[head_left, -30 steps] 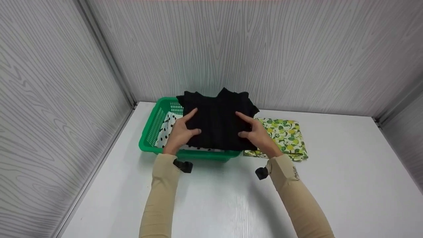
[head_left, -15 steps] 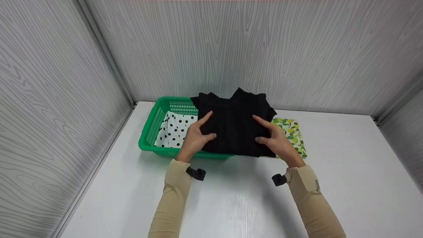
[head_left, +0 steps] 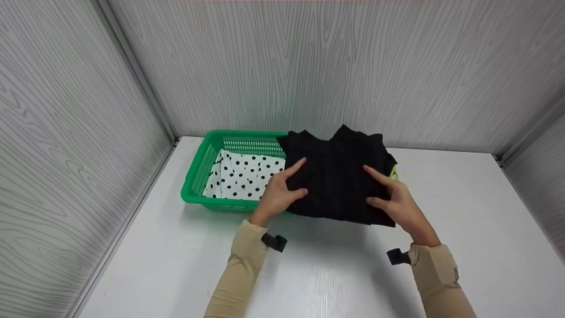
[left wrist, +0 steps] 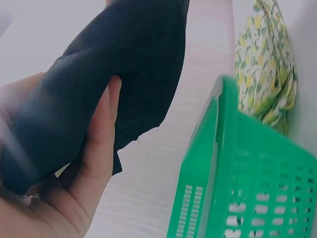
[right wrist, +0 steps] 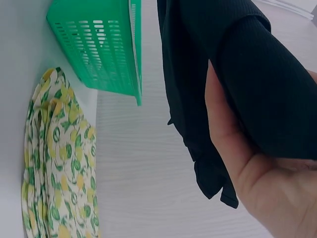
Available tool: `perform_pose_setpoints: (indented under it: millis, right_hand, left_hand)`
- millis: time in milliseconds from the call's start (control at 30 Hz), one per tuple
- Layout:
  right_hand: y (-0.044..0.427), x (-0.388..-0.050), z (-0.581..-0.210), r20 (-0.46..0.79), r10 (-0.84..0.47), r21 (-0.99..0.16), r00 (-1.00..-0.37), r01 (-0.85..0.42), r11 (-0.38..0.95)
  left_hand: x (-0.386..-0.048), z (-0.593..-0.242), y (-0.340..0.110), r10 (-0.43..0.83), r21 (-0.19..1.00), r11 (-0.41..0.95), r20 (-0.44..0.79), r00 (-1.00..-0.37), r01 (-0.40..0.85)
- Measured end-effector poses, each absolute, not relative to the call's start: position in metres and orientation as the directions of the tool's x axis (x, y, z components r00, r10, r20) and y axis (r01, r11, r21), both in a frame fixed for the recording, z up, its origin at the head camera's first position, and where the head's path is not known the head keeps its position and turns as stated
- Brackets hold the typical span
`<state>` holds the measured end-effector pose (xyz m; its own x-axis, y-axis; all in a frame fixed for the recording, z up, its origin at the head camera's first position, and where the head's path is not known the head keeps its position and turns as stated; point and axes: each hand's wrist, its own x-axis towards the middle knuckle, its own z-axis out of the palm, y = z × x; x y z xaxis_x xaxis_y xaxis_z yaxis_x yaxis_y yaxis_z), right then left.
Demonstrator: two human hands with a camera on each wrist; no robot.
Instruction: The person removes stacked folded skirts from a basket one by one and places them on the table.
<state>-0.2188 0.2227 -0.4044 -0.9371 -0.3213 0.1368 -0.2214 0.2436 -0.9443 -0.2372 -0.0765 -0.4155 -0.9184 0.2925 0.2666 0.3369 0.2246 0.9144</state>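
Two hands hold one black garment (head_left: 335, 185), folded, raised above the tabletop (head_left: 322, 274) in front of the person. The left hand (head_left: 278, 194) has its fingers clamped on the garment's left side, thumb and forefinger over the upper face and the rest underneath; the right hand (head_left: 401, 207) pinches the other side in the same fashion. The garment's far edge is uneven, dipping between two pointed parts.

A green basket (head_left: 220, 202) with slotted walls stands to the left, near the back wall (head_left: 282, 66). Inside it lies a white cloth with black dots (head_left: 242, 174), partly creased. The garment and the left hand block the head camera's sight of the basket's right end, so how far the cloth reaches there cannot be told. On the basket's other side lies a folded cloth printed with lemons and green leaves (right wrist: 74, 168), its layers stacked; the garment hides nearly all of it from above, leaving a sliver by the right forefinger, but both wrist views show it just beside the basket. A panel wall (head_left: 57, 132) with wavy grain closes the left side.

Each beige sleeve has a black strap piece at the wrist. Small dark lettering (head_left: 456, 276) marks the right cuff, too small and slanted to read.
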Motion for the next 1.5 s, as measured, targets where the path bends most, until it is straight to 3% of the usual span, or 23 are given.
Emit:
perform_pose_setpoints:
  millis: [533, 800, 1267, 1500]
  right_hand:
    - [0.273, -0.173, -0.429, 0.169, -0.286, -0.913, -0.943, -0.259, 0.315]
    - [0.285, -0.155, -0.443, 0.128, -0.280, -0.909, -0.951, -0.225, 0.350]
    - [0.305, -0.139, -0.492, -0.085, -0.345, -0.875, -0.935, -0.095, 0.475]
    - [0.304, -0.148, -0.509, -0.212, -0.276, -0.831, -0.938, 0.024, 0.555]
  left_hand:
    - [-0.209, -0.442, -0.034, 0.400, 0.934, 0.210, 0.189, -0.897, 0.290]
    - [-0.193, -0.461, -0.023, 0.443, 0.936, 0.228, 0.146, -0.885, 0.269]
    - [-0.172, -0.514, -0.014, 0.570, 0.936, 0.310, -0.041, -0.820, 0.168]
    - [-0.178, -0.529, -0.018, 0.544, 0.917, 0.390, -0.157, -0.824, 0.083]
